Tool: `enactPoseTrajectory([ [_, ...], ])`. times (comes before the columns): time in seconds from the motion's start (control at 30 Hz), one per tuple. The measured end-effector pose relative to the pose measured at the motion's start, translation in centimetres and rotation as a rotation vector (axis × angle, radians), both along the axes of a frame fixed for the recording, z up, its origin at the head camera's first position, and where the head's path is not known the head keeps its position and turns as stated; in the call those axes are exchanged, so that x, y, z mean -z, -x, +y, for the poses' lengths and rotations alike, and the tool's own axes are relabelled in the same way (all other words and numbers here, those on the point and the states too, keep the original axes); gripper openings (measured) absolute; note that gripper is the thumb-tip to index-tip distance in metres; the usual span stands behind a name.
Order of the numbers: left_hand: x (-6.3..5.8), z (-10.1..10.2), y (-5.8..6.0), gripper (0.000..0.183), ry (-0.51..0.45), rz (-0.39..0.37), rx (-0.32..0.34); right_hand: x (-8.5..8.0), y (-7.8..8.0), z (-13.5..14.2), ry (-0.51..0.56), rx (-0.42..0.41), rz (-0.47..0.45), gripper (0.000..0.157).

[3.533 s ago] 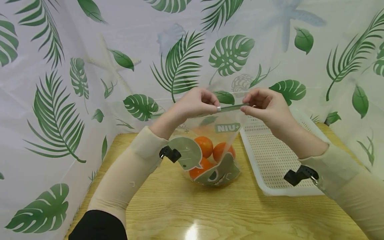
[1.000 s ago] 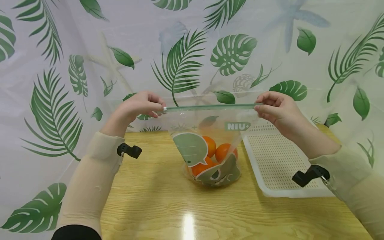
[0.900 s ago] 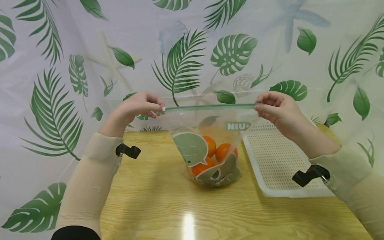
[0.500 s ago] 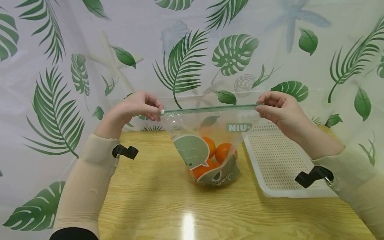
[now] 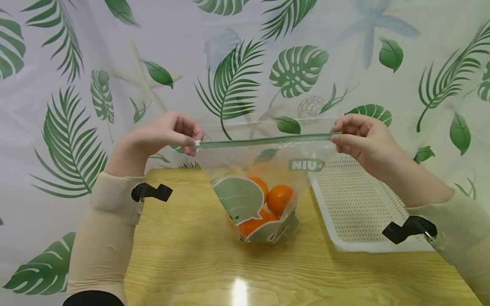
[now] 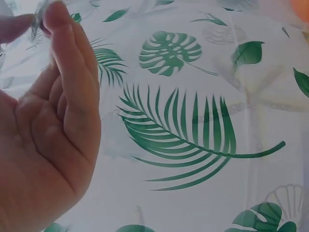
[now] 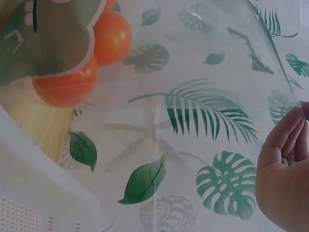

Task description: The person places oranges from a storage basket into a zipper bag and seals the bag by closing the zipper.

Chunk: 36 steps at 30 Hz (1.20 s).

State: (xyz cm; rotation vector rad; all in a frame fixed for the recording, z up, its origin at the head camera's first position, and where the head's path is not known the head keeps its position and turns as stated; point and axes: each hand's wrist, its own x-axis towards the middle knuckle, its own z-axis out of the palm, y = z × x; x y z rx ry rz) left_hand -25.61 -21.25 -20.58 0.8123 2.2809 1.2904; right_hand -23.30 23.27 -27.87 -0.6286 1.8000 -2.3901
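Note:
A clear zip bag (image 5: 241, 199) with a green top strip, green prints and "NIU+" lettering hangs spread between my hands. Several oranges (image 5: 280, 199) lie in its bottom, partly hidden behind the prints. At the strip's left end my left hand (image 5: 164, 131) pinches the corner by the white slider (image 5: 197, 143). My right hand (image 5: 367, 138) pinches the opposite corner between thumb and fingers. The strip runs nearly straight, a little higher on the right. The right wrist view shows the oranges (image 7: 112, 38) through the plastic, with my right hand (image 7: 285, 166) at the bag's edge.
A white perforated plastic basket (image 5: 377, 245) stands on the wooden table (image 5: 183, 263), right of the bag. Behind the table hangs a white curtain (image 5: 245, 25) with green leaf prints. Black wrist cameras (image 5: 153, 192) sit on both sleeves.
My left hand has travelled left along the strip with the slider, from near the right hand to the far corner. Lately both hands drew slightly farther apart, and the bag's bottom shifted a little left.

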Motion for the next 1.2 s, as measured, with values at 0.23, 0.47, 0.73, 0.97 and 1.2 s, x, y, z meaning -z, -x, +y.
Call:
enactPoseTrajectory([
  [0.23, 0.3, -0.9, 0.2, 0.013, -0.008, -0.036, 0.193, 0.6, -0.3, -0.2, -0.053, -0.039, -0.008, 0.035],
  [0.47, 1.5, -0.7, 1.2, 0.006, 0.074, -0.051, 0.087, 1.7, 0.3, -0.2, -0.126, -0.025, -0.041, 0.031],
  [0.73, 3.4, -0.1, 2.6, 0.008, 0.103, -0.041, -0.16, 2.3, 1.8, -0.2, -0.194, 0.043, -0.095, 0.024],
  [0.97, 5.5, 0.6, 4.4, 0.011, 0.057, -0.062, -0.309, 2.9, 4.1, -0.3, -0.212, 0.08, -0.147, 0.017],
  [1.2, 8.2, 1.2, 6.4, 0.015, 0.005, -0.097, -0.427, 4.3, 6.9, -0.8, -0.279, 0.126, -0.18, 0.014],
])
